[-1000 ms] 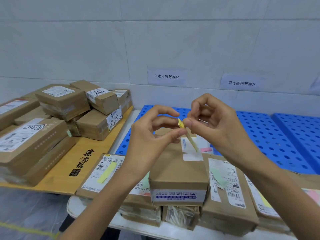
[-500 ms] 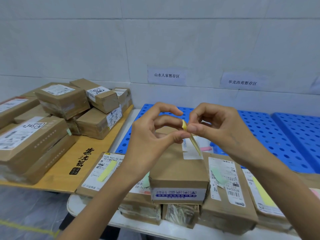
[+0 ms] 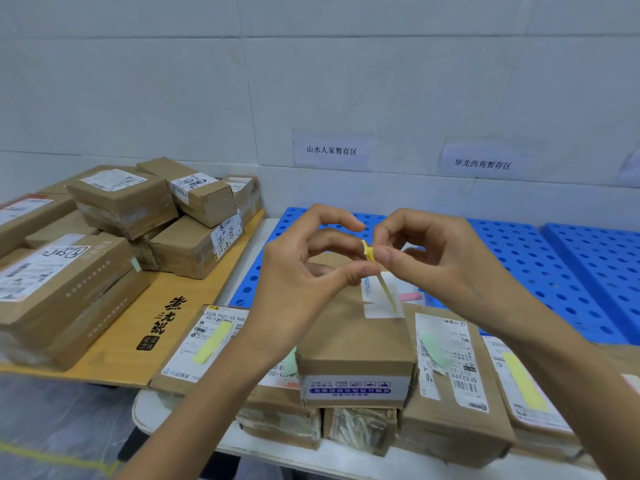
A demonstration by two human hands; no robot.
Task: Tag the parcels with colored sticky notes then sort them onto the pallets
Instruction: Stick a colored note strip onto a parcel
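Tagging step: left hand (image 3: 298, 271) and right hand (image 3: 433, 261) are pinching a yellow sticky note (image 3: 372, 258) between them, peeling it. Untagged parcel (image 3: 349, 337) is lying directly below; next move, probably: pressing the note flat onto it.

The sticky note (image 3: 369, 251) is yellow. The parcels (image 3: 353, 337) are brown cardboard with white labels printed in black. The pallets (image 3: 540, 271) are bright blue, patterned with round holes. The board (image 3: 138, 327) is tan with black characters. The wall (image 3: 311, 81) is pale grey-white.
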